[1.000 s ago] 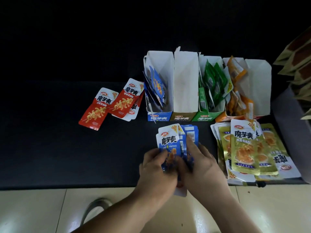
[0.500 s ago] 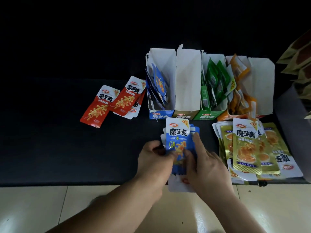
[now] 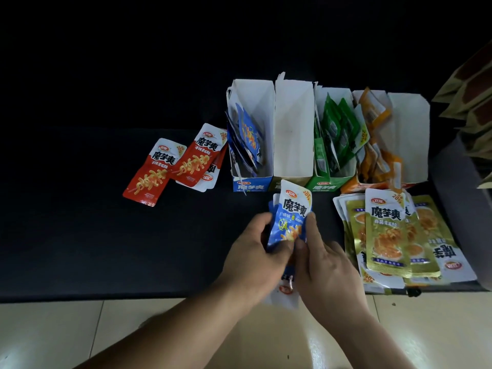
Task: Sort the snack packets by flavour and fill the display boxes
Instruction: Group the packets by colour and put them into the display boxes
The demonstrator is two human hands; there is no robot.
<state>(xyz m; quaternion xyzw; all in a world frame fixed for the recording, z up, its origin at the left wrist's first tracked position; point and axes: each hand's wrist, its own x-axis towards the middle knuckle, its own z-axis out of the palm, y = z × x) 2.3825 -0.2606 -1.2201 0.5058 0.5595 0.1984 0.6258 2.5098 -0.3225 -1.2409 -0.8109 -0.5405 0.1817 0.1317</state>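
- The left hand (image 3: 255, 251) and the right hand (image 3: 328, 270) both grip a small stack of blue foil snack packets (image 3: 290, 222). Their fingers curl round its side edges and hold it upright over the near part of the table.
- A white-backed packet (image 3: 282, 298) lies beneath the wrists and overhangs the near table edge. Its flavour cannot be told.
- Just beyond the stack stands a row of four open white cardboard display boxes.
- The blue-fronted box (image 3: 249, 186), leftmost in the row, holds a few leaning blue packets and has room to spare. It is the likely home for the stack.
- Next on the right, the olive-fronted box (image 3: 292, 129) shows only bare white walls, so it appears unfilled.
- The green-fronted box (image 3: 324, 186) holds upright green packets (image 3: 338, 123). The orange-fronted box (image 3: 407, 145), rightmost, holds orange packets (image 3: 372, 158). Both flavours look done.
- Left to box are a fanned pile of gold foil packets (image 3: 386, 230) near right, just beside the right hand, and three or so red foil packets (image 3: 173, 166) left of the boxes. No red-fronted box is visible.
- By this reckoning the task is roughly half done.
- The matte black tabletop (image 3: 80, 222) fades into darkness at the far side.
- Glossy cream floor tiles (image 3: 159, 328) show at the near edge.
- Brown packets (image 3: 474, 97) hang at the far right above a grey object (image 3: 458, 209) that cannot be made out.
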